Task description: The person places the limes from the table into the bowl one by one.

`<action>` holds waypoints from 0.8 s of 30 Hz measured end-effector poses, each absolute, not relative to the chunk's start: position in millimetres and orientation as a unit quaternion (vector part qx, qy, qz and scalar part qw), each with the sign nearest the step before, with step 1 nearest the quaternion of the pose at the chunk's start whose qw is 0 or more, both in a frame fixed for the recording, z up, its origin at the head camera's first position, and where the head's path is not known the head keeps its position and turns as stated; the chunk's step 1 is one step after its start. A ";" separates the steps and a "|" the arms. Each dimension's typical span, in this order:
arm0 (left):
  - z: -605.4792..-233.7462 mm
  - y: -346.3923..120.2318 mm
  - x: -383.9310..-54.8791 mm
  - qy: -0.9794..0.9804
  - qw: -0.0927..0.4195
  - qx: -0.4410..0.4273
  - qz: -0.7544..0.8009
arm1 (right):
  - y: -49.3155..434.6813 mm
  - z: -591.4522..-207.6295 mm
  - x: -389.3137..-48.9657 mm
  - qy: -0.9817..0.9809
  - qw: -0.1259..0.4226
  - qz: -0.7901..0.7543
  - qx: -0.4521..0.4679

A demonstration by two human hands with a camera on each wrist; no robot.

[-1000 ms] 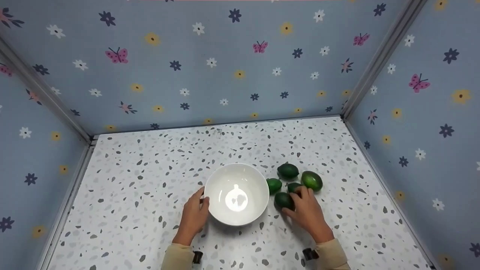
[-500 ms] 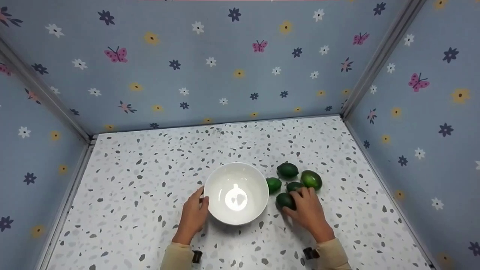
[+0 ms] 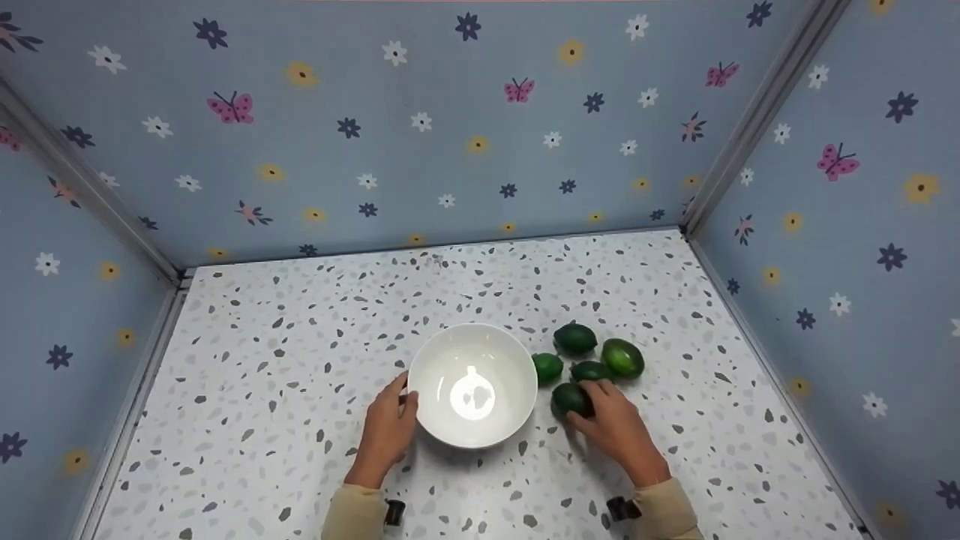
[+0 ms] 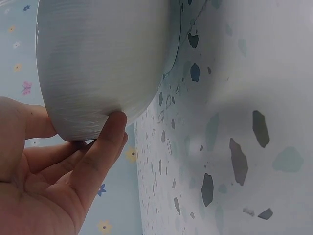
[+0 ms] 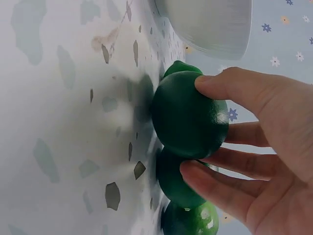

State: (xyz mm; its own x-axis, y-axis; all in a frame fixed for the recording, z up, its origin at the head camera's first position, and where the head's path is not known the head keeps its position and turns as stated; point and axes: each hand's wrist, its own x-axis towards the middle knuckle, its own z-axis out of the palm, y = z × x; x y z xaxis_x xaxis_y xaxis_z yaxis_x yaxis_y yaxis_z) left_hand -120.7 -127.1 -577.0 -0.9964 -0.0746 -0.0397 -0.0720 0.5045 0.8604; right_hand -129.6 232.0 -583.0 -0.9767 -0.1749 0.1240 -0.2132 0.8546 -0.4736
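Observation:
A white bowl (image 3: 474, 352) stands upright on the speckled tabletop with nothing inside it. My left hand (image 3: 388, 427) grips its left side, thumb at the rim and fingers (image 4: 105, 152) under the curved wall. To the right of the bowl, my right hand (image 3: 619, 427) holds a dark green lime (image 5: 188, 115) between thumb and fingers, close over the table. Just behind it lies another dark green lime (image 3: 590, 371), partly covered by the fingertips. A brighter green lime (image 3: 548, 368) sits right beside the bowl's wall.
Farther back are a dark green lime (image 3: 575, 340) with a pointed tip and a larger, glossy green fruit (image 3: 622, 358). The speckled tabletop (image 3: 262, 390) is bounded by flower-patterned panels (image 3: 420, 97) at the back and both sides.
My right hand has shifted slightly right and toward me with the lime, and more of the lime behind it shows. The left hand and bowl stay in place.

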 end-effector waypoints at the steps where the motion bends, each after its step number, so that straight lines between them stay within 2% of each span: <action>1: -576.9 -127.1 -120.7 -0.867 0.001 0.043 -0.496 | 232.1 -582.2 -129.8 -0.960 0.045 0.257 0.105; 12: -577.0 -128.3 -120.3 -0.867 0.006 0.040 -0.497 | 228.9 -553.5 -136.5 -0.928 0.144 0.296 0.173; 18: -577.6 -129.0 -120.2 -0.867 0.013 0.034 -0.497 | 212.0 -537.7 -147.6 -0.914 0.164 0.305 0.211; 24: -578.7 -128.3 -120.2 -0.865 0.014 0.029 -0.500 | 185.2 -531.5 -157.9 -0.911 0.149 0.296 0.247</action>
